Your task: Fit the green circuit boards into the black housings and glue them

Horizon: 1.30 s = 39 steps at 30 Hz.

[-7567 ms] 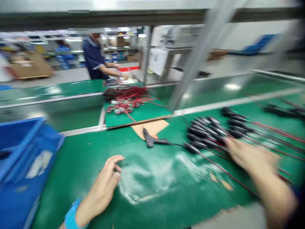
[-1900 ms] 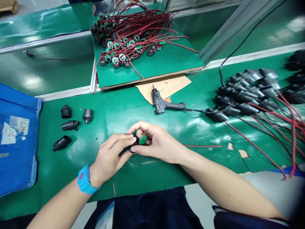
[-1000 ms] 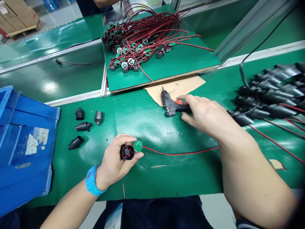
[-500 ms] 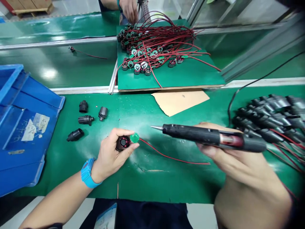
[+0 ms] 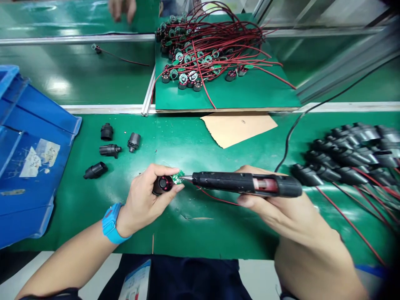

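My left hand [image 5: 150,196], with a blue band at the wrist, pinches a small round green circuit board [image 5: 178,177] and a dark round housing [image 5: 162,184] between thumb and fingers. Inside the housing a ring of reddish parts shows. A red wire [image 5: 215,196] trails from the board to the right, passing under my right hand [image 5: 275,208]. That hand is closed around a black pen-shaped power tool [image 5: 231,181] with a window in its side and a pointed metal tip. The tip touches, or nearly touches, the board's right edge.
Black plastic housings [image 5: 108,150] lie left of my hands beside a blue bin [image 5: 40,166]. A green raised board [image 5: 231,98] bears piled wired parts; cardboard [image 5: 240,127] lies before it. Black housings [image 5: 343,162] are heaped right, near a black cable [image 5: 289,141]. Another person's hand [image 5: 122,9] is at the back.
My right hand has brought the tool left, so its tip is now at the circuit board. My left hand keeps its hold. The other person's hand has moved left.
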Available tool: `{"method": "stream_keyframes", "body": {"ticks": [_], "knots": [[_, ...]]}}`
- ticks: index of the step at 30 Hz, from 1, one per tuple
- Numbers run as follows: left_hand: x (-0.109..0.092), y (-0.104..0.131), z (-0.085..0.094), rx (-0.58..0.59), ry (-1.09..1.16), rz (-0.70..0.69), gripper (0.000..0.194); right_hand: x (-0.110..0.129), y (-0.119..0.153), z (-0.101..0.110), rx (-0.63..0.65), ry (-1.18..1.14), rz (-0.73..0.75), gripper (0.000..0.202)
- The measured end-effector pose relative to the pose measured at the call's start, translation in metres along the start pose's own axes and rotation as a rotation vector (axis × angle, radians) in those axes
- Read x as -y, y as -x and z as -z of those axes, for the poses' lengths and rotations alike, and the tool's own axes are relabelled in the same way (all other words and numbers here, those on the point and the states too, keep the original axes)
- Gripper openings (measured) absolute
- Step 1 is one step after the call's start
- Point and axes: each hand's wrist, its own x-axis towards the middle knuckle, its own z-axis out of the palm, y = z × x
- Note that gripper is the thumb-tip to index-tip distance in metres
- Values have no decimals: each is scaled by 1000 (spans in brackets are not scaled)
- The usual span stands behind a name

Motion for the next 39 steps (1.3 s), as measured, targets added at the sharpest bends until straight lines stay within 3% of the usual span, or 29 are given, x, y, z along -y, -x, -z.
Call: {"method": "stream_keyframes", "body": {"ticks": [9, 12, 14, 16, 18, 22, 25, 27, 29, 31, 34, 36, 39], "knots": [[0, 0, -1, 5, -23, -5, 24, 10, 6, -3, -28, 85, -29, 30], [0, 0, -3, 3, -39, 6, 24, 11, 10, -11, -64, 294, 13, 28], [0, 0, -3, -8, -46, -1, 24, 8, 11, -15, -136, 580, 60, 26], [0, 0, -2, -26, -58, -19, 24, 0, 9, -14, -197, 859, 65, 25], [1, 1, -2, -40, -77, -34, 24, -12, 3, -5, -216, 979, 18, 24], [3, 0, -1, -32, -84, -64, 26, -48, -13, 22, -166, 965, -136, 34], [2, 0, -2, -24, -69, -93, 24, -65, -23, 27, -140, 971, -193, 44], [1, 0, -3, -27, -60, -100, 23, -61, -28, 17, -251, 904, -129, 48], [0, 1, -4, -38, -39, -101, 27, -45, -29, -1, -309, 637, -5, 41], [0, 2, -6, -39, 0, -90, 37, -24, -27, -24, -162, 219, 70, 27], [-1, 3, -7, 0, 51, -55, 53, -2, -23, -55, 68, -320, -17, 14], [-2, 3, -7, 43, 55, -31, 60, 2, -22, -66, 17, -497, -104, 13], [-4, 1, -7, 98, 43, 0, 55, 0, -22, -69, -180, -456, -93, 10]]}}
